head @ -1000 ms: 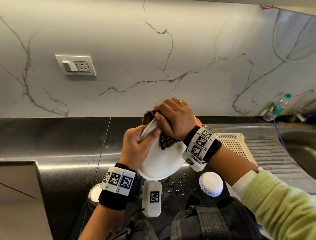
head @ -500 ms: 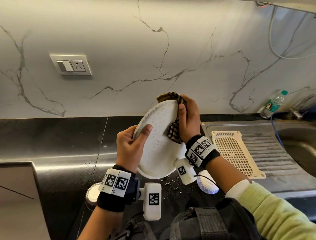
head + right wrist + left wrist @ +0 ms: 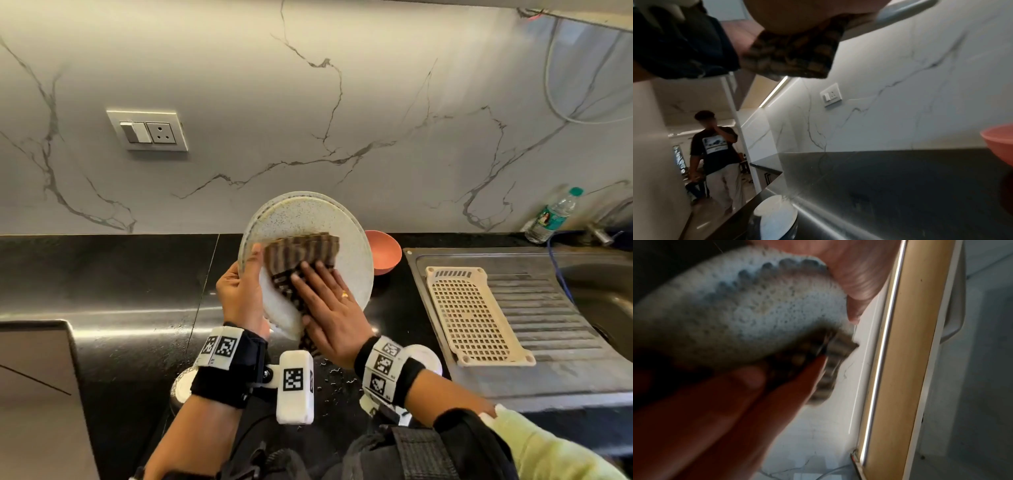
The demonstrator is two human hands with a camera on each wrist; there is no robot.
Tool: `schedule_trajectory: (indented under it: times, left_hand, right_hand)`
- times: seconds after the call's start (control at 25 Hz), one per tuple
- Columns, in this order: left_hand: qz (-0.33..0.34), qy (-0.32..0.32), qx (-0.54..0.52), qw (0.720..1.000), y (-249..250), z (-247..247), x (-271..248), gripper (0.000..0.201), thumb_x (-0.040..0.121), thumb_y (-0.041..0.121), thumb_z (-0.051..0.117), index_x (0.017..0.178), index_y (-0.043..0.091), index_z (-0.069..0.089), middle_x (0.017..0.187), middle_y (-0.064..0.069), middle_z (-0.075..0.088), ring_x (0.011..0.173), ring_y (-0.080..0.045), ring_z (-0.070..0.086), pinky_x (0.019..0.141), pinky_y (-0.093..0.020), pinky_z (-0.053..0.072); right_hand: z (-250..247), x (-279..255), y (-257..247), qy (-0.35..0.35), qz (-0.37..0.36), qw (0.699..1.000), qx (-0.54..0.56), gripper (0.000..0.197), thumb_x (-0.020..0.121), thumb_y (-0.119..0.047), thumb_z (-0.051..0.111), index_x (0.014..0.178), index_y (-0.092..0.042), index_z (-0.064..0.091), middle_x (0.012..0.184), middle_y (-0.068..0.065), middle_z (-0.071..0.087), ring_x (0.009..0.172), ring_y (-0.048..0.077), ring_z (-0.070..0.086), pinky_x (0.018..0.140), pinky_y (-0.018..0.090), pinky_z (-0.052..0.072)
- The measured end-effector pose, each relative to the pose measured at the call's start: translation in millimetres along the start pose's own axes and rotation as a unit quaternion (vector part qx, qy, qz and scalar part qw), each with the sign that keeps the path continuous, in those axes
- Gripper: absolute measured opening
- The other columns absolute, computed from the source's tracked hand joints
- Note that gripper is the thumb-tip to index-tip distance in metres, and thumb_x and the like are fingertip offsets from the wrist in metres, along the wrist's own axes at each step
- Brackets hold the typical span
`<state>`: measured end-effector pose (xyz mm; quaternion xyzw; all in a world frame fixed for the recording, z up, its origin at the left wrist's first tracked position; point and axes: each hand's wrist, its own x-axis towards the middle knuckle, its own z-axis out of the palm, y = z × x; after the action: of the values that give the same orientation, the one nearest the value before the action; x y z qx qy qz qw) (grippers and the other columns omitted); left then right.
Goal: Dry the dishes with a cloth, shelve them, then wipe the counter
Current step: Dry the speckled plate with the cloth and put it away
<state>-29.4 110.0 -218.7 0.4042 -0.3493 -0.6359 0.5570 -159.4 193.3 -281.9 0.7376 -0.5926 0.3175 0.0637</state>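
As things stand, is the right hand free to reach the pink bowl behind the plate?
Probably not yet: the right hand presses the patterned cloth flat on the speckled plate, which stands between it and the pink bowl.

Home kitchen, black polished counter across the frame's middle, white veined marble backsplash above with switch-and-socket plate upper left, steel sink drainboard at right holding a perforated plastic tray, water bottle far right

speckled plate tilted, patterned cloth on it.
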Motion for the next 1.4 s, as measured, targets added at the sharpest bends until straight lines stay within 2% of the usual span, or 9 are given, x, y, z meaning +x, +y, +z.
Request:
schedule_trajectory:
  times: [0.16,0.28,0.4,0.56,0.72,0.84,1.12,1.28,1.4]
  left_hand:
    - [0.026,-0.032,0.002,0.999,3,12,-5,0.033,0.075,0.045,0.072,0.069,0.013,0.069,0.078,-0.015,0.059,0.079,-0.028,0.051,0.074,-0.043,0.044]
    - [0.058,-0.061,0.041,0.996,7,15,-11,0.062,0.079,0.055,0.064,0.054,0.004,0.040,0.060,-0.009,0.031,0.056,-0.027,0.023,0.056,-0.041,0.016]
    - [0.060,-0.087,0.069,0.992,14,11,-9,0.068,0.079,0.061,0.060,0.047,0.009,0.028,0.052,-0.003,0.022,0.052,-0.023,0.016,0.056,-0.041,0.012]
    - [0.033,-0.094,0.034,0.994,13,2,1,0.093,0.063,0.074,0.064,0.069,-0.017,0.045,0.083,-0.011,0.044,0.076,-0.026,0.038,0.068,-0.041,0.030]
    - [0.017,-0.087,0.019,0.996,15,5,6,0.067,0.068,0.064,0.068,0.066,-0.002,0.054,0.073,-0.012,0.046,0.068,-0.025,0.039,0.064,-0.038,0.035]
    - [-0.006,-0.108,-0.018,0.994,17,6,3,0.037,0.085,0.042,0.059,0.073,0.009,0.071,0.082,-0.014,0.070,0.082,-0.025,0.065,0.080,-0.038,0.053]
    - [-0.043,-0.037,0.031,0.998,19,-7,10,0.042,0.090,0.046,0.054,0.082,0.007,0.066,0.090,-0.018,0.067,0.085,-0.034,0.066,0.079,-0.045,0.055]
    - [-0.026,-0.044,0.065,0.997,26,-12,20,0.047,0.077,0.063,0.060,0.074,0.017,0.056,0.088,-0.013,0.057,0.080,-0.029,0.057,0.076,-0.043,0.049]
    - [-0.031,-0.039,0.069,0.996,29,-10,20,0.036,0.093,0.044,0.048,0.089,0.011,0.062,0.089,-0.005,0.064,0.078,-0.018,0.063,0.069,-0.032,0.053]
  right_hand:
    - [-23,56,11,-0.013,0.017,0.999,-0.034,0.061,0.094,-0.042,0.029,0.150,-0.020,0.016,0.157,0.001,0.006,0.146,0.020,0.003,0.117,0.049,0.005]
    - [-30,79,26,0.055,0.172,0.983,0.024,0.068,0.087,-0.051,0.024,0.149,-0.031,0.006,0.157,0.000,-0.010,0.145,0.015,-0.008,0.116,0.049,-0.006]
    - [-30,82,26,0.093,0.311,0.942,0.083,0.080,0.079,-0.056,0.016,0.150,-0.024,-0.002,0.159,0.000,-0.004,0.146,0.016,-0.007,0.118,0.048,-0.004]
    - [-34,83,19,0.068,0.173,0.982,0.034,0.078,0.082,-0.045,0.028,0.151,-0.013,0.011,0.159,0.006,0.007,0.146,0.024,-0.005,0.119,0.043,0.000]
    - [-24,69,6,0.006,-0.011,0.999,-0.038,0.072,0.084,-0.040,0.034,0.149,-0.015,0.017,0.156,0.008,0.013,0.146,0.029,-0.002,0.118,0.050,0.005]
    - [-12,52,-12,-0.010,-0.058,0.995,-0.076,0.071,0.085,-0.045,0.034,0.148,-0.018,0.016,0.155,0.006,0.015,0.145,0.028,0.001,0.117,0.050,0.007]
    - [-3,-3,12,-0.070,-0.241,0.950,-0.185,0.080,0.080,-0.055,0.057,0.146,-0.023,0.025,0.151,0.004,0.027,0.142,0.032,0.017,0.117,0.048,0.013]
    - [-17,-13,66,-0.024,-0.199,0.956,-0.217,0.088,0.080,-0.023,0.058,0.151,-0.022,0.007,0.152,0.003,0.022,0.146,0.025,0.002,0.118,0.044,0.012]
    - [-28,-6,74,0.011,-0.109,0.978,-0.176,0.074,0.084,-0.024,0.054,0.149,-0.017,0.018,0.152,0.003,0.021,0.145,0.023,0.012,0.118,0.041,0.016]
